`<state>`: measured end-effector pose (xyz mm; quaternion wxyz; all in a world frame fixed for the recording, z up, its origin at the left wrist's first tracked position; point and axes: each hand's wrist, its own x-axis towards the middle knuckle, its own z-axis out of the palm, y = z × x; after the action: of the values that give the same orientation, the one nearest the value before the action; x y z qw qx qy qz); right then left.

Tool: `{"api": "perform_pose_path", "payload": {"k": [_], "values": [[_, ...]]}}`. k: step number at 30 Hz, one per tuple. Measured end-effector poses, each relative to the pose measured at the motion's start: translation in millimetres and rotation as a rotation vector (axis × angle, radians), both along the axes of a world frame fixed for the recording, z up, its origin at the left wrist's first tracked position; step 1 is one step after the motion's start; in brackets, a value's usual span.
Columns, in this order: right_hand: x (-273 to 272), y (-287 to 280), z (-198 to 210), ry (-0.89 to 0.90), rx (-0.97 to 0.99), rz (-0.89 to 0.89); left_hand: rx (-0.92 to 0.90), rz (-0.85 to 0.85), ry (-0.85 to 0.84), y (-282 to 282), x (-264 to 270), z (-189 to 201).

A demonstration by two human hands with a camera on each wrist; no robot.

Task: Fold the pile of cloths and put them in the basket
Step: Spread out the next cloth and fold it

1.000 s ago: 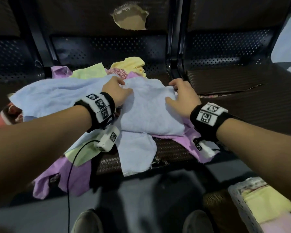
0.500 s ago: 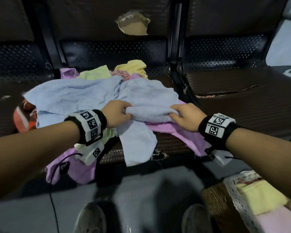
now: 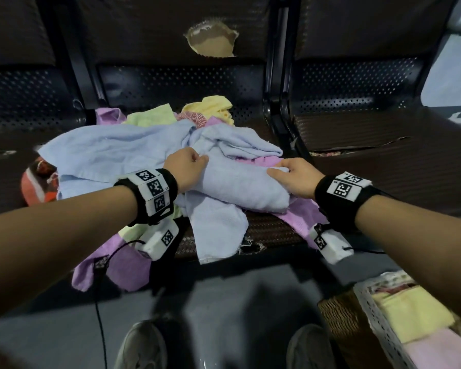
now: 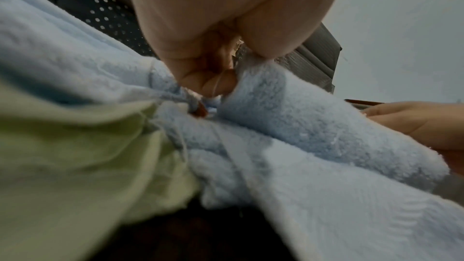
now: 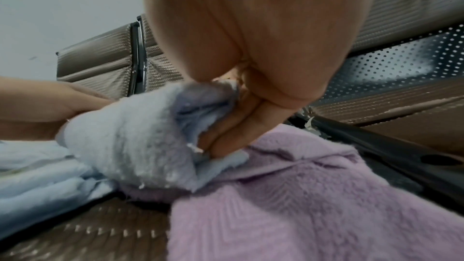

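1. Readable writing: none on the cloths; only black-and-white square marker tags on the black wristbands and on the white wrist camera boxes.
2. Left hand: palm down, fingers curled, pinching the left end of the folded light-blue terry cloth.
3. Right hand: palm down, thumb over and fingers under the right end of the same cloth, gripping it.
4. Folded cloth: lying across the mixed pile of blue, purple, green and yellow cloths on the dark perforated metal bench seat.
5. White perforated basket: on the floor at lower right, holding folded yellow and pink cloths, well apart from the hands.
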<state>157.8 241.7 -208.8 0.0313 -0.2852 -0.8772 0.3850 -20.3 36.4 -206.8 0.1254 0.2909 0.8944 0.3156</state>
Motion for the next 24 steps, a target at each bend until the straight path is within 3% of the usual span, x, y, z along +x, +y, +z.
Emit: {"api": "perform_pose_path", "payload": {"k": [2,6,8,10,13,16,19,22,24], "values": [[-5.4,1.5,-7.3,-0.075,0.056,-0.039,-0.124,0.031,-0.023,0.5,-3.1,-2.1],[-11.2,-1.1,-14.9,-0.168,0.155,-0.077,-0.197,0.082,-0.312,4.5,-0.6,-2.3],[-12.3,-3.4,-13.8,-0.196,0.172,-0.072,-0.217,0.061,-0.307,6.8,-0.5,-2.4],[-11.1,-4.6,-7.3,-0.241,0.21,-0.034,-0.169,0.025,-0.237,10.4,0.5,-1.0],[-7.9,-3.4,12.2,-0.283,0.279,0.091,0.056,-0.019,-0.25,20.8,12.0,13.7],[-5.6,-7.4,45.6,-0.15,0.14,0.199,0.216,-0.106,-0.198,37.6,32.0,42.2],[2.6,-20.7,79.5,0.109,-0.082,0.267,0.402,-0.23,-0.233,57.2,57.8,76.7],[34.9,-18.7,97.0,0.293,-0.155,0.134,0.532,-0.335,-0.241,77.8,83.1,110.8],[68.7,-6.8,98.7,0.389,-0.211,-0.007,0.573,-0.378,-0.334,93.4,100.6,123.4]]}}
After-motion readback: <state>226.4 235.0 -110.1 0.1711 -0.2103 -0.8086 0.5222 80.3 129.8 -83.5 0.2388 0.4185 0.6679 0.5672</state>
